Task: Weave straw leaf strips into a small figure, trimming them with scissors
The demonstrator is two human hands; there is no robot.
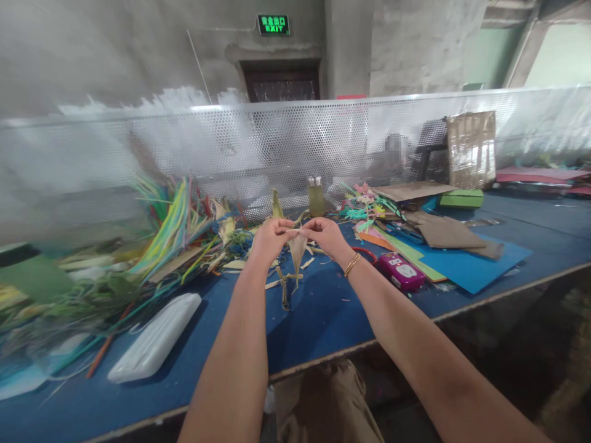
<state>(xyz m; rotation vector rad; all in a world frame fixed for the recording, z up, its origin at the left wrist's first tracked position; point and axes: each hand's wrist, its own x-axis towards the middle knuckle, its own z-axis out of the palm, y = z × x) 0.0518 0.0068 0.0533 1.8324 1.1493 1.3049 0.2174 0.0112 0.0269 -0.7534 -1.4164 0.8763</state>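
My left hand (270, 237) and my right hand (325, 234) are raised together over the blue table (323, 314), fingers pinched on the top of a dried tan leaf strip (297, 253) that hangs down between them. The strip's lower end trails to a knotted bit of leaf (285, 284) lying on the table. A gold bracelet (351, 264) circles my right wrist. Both hands are closed on the strip.
A heap of coloured straws and leaves (175, 227) lies left. A clear plastic case (154, 338) sits near the front edge. A purple box (401, 271), blue paper (471, 264), cardboard pieces (443, 234) and a small bottle (316, 197) lie right and behind. A perforated metal screen (295, 147) backs the table.
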